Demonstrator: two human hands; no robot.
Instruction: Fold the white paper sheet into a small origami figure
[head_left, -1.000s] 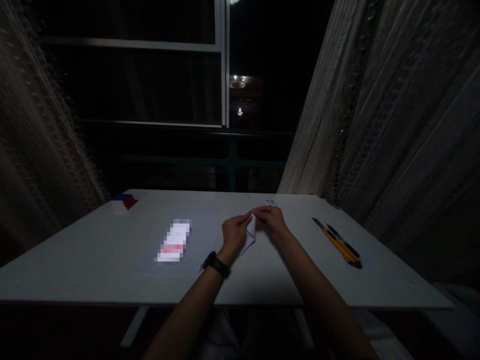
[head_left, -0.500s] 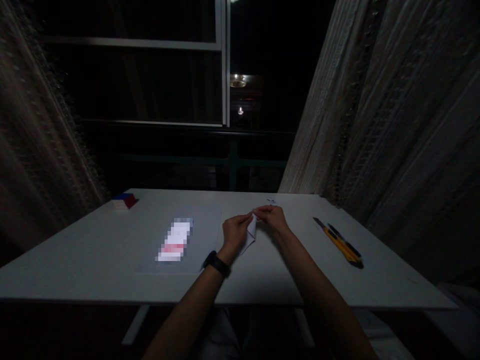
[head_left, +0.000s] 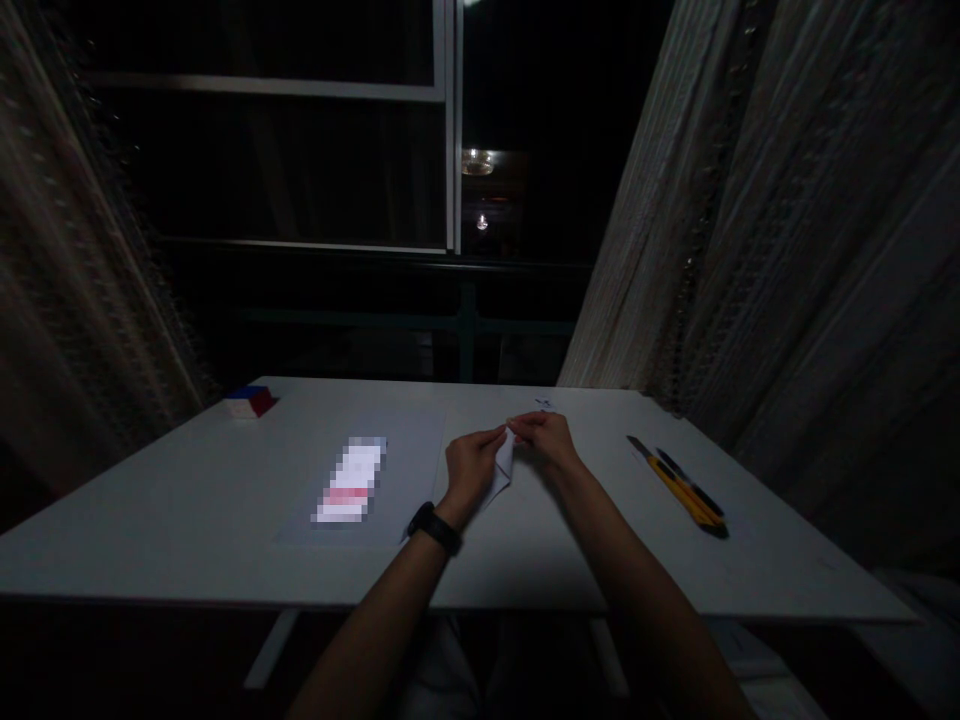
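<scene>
A small folded piece of white paper [head_left: 501,472] is held just above the white table [head_left: 187,520], near its middle. My left hand [head_left: 469,468], with a dark watch on its wrist, pinches the paper's top corner from the left. From the right, my right hand [head_left: 549,440] pinches the same top edge with fingers pressed together. The two hands' fingertips almost meet at the paper's tip.
A grey mat [head_left: 405,470] lies left of the hands with a pale rectangular item [head_left: 348,482] on it. A yellow utility knife [head_left: 673,483] and a dark pen [head_left: 694,486] lie at the right. A red-blue block [head_left: 249,401] sits far left. Curtains flank a dark window.
</scene>
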